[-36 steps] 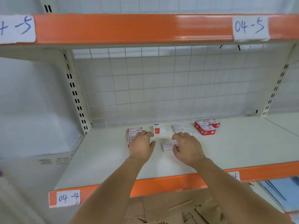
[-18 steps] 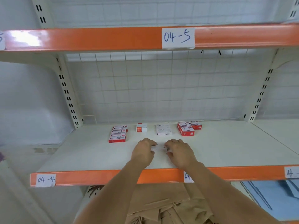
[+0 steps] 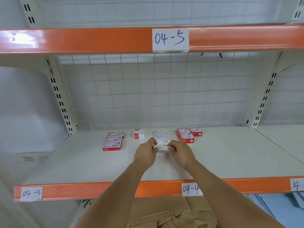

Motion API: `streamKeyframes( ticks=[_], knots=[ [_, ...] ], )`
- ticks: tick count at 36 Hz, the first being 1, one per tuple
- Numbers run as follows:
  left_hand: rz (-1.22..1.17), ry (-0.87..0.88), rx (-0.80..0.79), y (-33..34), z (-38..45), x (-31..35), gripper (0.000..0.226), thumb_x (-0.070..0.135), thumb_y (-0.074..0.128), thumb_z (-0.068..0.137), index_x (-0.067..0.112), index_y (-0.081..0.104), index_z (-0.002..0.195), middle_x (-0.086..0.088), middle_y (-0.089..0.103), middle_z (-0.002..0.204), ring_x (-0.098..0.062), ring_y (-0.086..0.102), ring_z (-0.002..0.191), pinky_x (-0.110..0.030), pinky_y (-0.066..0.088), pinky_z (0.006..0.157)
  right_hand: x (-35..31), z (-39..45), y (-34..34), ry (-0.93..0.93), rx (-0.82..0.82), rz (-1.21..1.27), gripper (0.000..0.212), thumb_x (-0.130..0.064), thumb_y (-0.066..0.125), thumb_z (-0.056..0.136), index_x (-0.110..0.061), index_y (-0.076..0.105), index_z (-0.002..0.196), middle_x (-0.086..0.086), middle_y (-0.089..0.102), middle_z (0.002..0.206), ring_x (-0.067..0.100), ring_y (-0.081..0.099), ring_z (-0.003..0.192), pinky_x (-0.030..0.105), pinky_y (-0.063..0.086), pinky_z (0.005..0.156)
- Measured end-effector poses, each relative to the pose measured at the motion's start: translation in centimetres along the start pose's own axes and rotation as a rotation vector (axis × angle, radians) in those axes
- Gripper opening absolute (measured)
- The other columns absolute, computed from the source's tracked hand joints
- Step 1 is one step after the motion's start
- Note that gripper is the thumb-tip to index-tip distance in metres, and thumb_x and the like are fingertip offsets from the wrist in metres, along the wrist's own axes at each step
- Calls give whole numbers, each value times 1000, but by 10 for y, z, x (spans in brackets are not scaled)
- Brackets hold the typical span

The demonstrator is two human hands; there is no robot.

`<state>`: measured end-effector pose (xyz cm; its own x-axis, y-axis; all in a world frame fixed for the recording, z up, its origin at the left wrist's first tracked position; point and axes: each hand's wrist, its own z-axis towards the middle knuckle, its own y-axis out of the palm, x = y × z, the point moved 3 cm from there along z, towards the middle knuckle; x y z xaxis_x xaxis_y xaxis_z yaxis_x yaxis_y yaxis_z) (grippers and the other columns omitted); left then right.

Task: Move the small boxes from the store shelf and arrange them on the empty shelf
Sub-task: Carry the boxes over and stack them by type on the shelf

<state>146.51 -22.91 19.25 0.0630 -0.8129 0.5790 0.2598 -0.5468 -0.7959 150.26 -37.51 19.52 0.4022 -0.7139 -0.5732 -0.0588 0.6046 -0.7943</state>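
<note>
A small white staples box point(image 3: 163, 149) lies on the cream shelf point(image 3: 82, 162), pinched at both ends by my left hand point(image 3: 145, 153) and my right hand point(image 3: 181, 153). Just behind it sit two more white staples boxes point(image 3: 162, 136) in a column. Left of those stands a single white and red box point(image 3: 139, 134). Farther left, three red boxes point(image 3: 113, 143) form a column. Three red boxes point(image 3: 188, 134) cluster to the right.
The shelf's orange front edge point(image 3: 98, 189) carries paper labels reading 04-4. An orange beam point(image 3: 82, 40) labelled 04-5 runs overhead. A wire grid backs the shelf. Brown cardboard point(image 3: 164, 214) lies below, with blue sheets point(image 3: 279, 209) at the lower right.
Both hands closed in on the loose white box from its two sides and now hold it, nudged back toward the white boxes. The camera view shifted right and back.
</note>
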Motion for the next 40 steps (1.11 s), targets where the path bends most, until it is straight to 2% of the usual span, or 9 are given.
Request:
streamKeyframes(
  ticks=[2,5,9,12,17,20,24,31,40],
  knots=[
    [-19,-35,24,-1,5,0,15,19,48,99,12,52,112,-1,55,71,-19,50,67,-28,43,62,1,7,-1,64,29,150,19,-12,50,97,-9,60,113,5,63,113,14,54,90,23,43,75],
    [-72,-108,35,1,12,-1,12,23,48,100,13,53,105,-7,63,81,-20,54,69,-29,45,62,3,11,2,124,-2,274,27,-1,55,91,-9,56,116,6,60,111,17,55,93,31,51,82],
    [-119,-170,49,2,22,0,14,27,53,98,14,56,104,-9,68,99,-23,62,82,-29,49,67,5,14,4,80,-28,140,43,4,53,86,-12,47,125,9,61,115,21,57,89,31,47,76],
    [-146,-181,56,0,26,0,19,16,55,96,13,58,114,-7,64,108,-24,63,92,-26,49,67,7,16,4,59,-45,-51,47,-2,53,88,-16,44,132,6,58,121,25,58,103,28,42,73],
    [-156,-175,26,1,26,-6,26,0,52,90,12,64,110,-7,66,102,-24,64,88,-30,55,71,12,20,0,60,-26,-137,42,-12,56,92,-19,51,133,6,52,126,22,53,116,34,48,89],
    [-105,-138,1,2,25,-6,30,6,51,94,15,61,120,-7,67,110,-22,64,93,-25,51,71,12,21,-1,34,-29,-166,41,-16,54,95,-20,52,136,7,52,127,23,52,118,35,47,93],
    [-55,-88,-20,2,23,-4,39,15,58,93,21,54,131,-3,64,116,-19,60,102,-26,49,79,12,20,-1,32,-8,-177,36,-15,53,95,-18,52,130,4,59,122,21,55,112,30,47,86],
    [76,-25,-8,7,25,-2,32,22,58,94,22,59,126,1,59,123,-16,59,107,-29,51,88,9,21,-2,-11,17,-284,24,-16,53,95,-17,56,118,0,57,118,20,56,106,29,44,79],
    [149,-8,16,7,29,-4,29,25,55,96,25,58,125,5,58,123,-15,58,106,-31,51,87,7,29,0,-19,29,-354,21,-19,52,96,-18,58,116,-1,59,114,18,57,104,27,42,77]
  ],
)
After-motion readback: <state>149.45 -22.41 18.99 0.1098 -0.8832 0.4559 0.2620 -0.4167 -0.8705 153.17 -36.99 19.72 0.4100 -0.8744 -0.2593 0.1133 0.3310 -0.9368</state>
